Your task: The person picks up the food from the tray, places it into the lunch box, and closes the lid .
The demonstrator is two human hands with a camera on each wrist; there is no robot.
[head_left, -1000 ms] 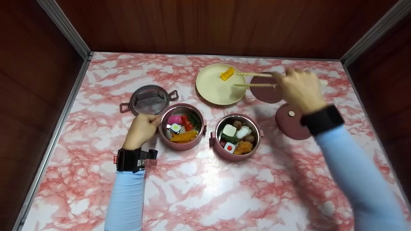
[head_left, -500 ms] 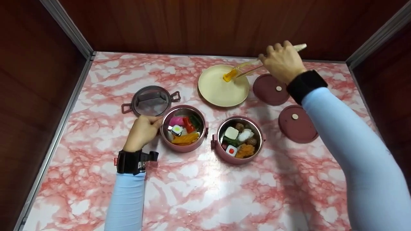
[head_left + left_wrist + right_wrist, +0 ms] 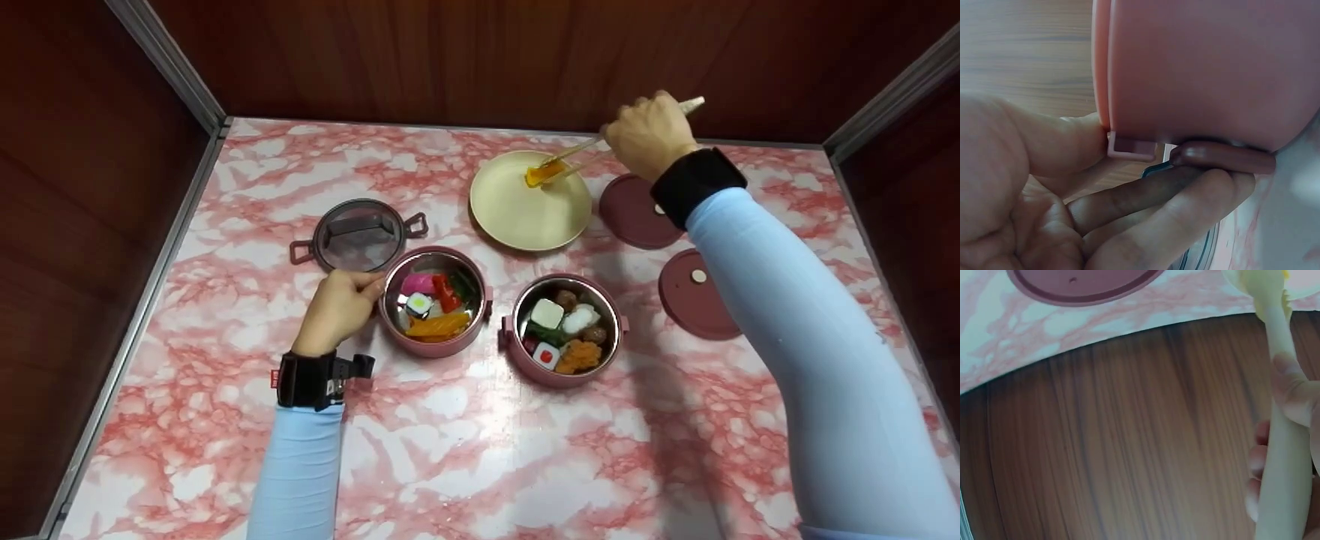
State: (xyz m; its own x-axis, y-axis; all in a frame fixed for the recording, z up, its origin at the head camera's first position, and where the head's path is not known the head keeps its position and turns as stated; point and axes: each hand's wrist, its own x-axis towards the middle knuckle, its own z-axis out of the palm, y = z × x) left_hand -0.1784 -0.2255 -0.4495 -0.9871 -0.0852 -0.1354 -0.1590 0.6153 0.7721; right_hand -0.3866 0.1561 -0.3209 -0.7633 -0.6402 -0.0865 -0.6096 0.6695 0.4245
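Observation:
My left hand (image 3: pixel 338 310) holds the left pink pot (image 3: pixel 439 348) at its left side. In the left wrist view the thumb lies at the pot's rim, with fingers under a brown side handle (image 3: pixel 1224 157). Red, pink, green and yellow food pieces and a sushi roll (image 3: pixel 418 304) lie inside this metal-lined pot. Over the far side of the table my right hand (image 3: pixel 649 135) grips cream-coloured tongs (image 3: pixel 1283 478). Their tips are on either side of a yellow food piece (image 3: pixel 543 175) at the upper part of the cream plate (image 3: pixel 529 225).
A second pink pot (image 3: pixel 559 376) with assorted food stands right of the first. Two dark pink lids (image 3: pixel 634 217) lie at the right, partly behind the right arm. A clear lid with side handles (image 3: pixel 360 234) lies behind the left pot. Wooden walls surround the table.
The right hand has swung up and to the left with the tongs, whose spread tips have come around the yellow piece. The left hand stays at its pot.

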